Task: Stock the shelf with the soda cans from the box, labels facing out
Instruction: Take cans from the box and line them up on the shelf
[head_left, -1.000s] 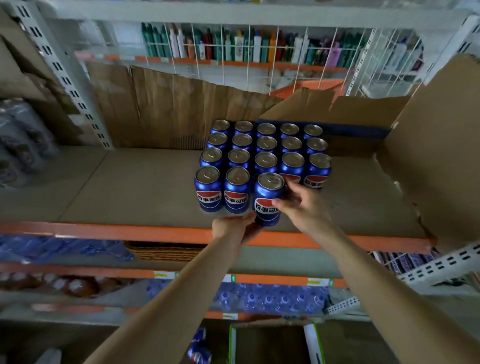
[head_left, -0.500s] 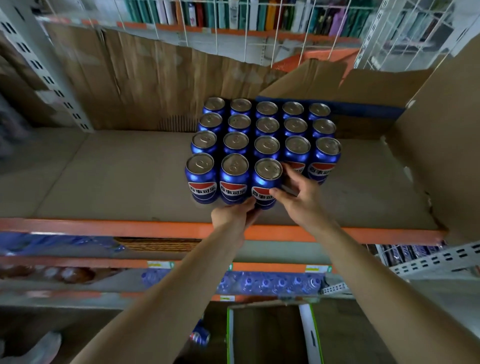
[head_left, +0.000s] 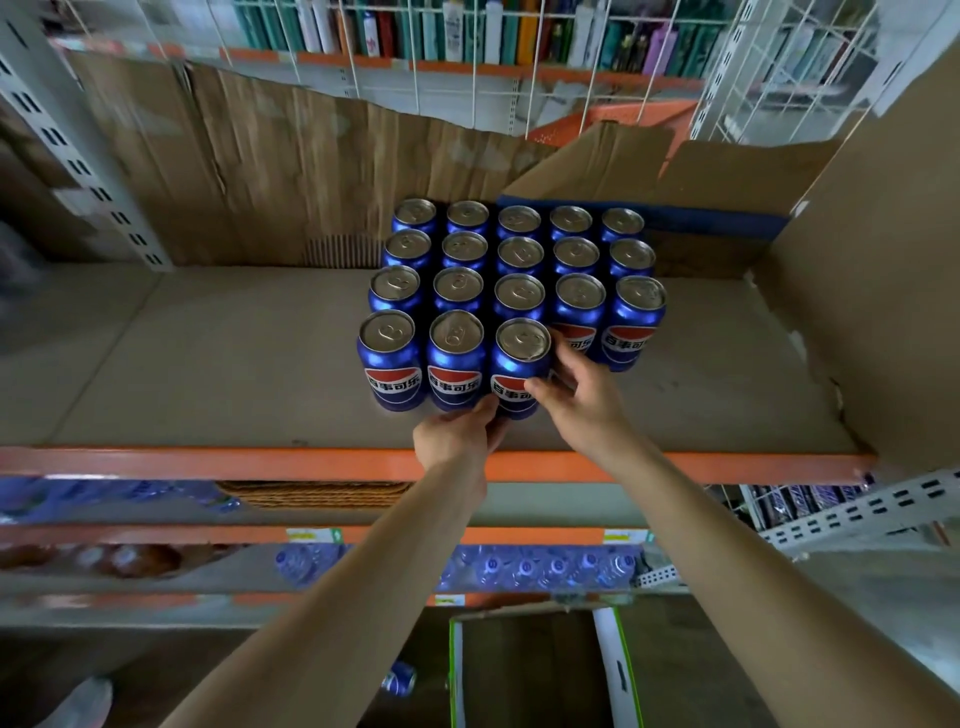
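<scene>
Both hands grip the front can (head_left: 519, 366), now set down.
Left hand (head_left: 457, 434) pinches its base, right hand (head_left: 582, 395) its side; fingertips hide behind it.

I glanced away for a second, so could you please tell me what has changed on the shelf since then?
Both hands pushed the third front can back into line beside its neighbours. The right hand and left hand still hold it. The other cans stayed put.

Cardboard-lined shelf (head_left: 208, 374) with orange front rail, blue soda cans (head_left: 457, 291) standing in rows
</scene>
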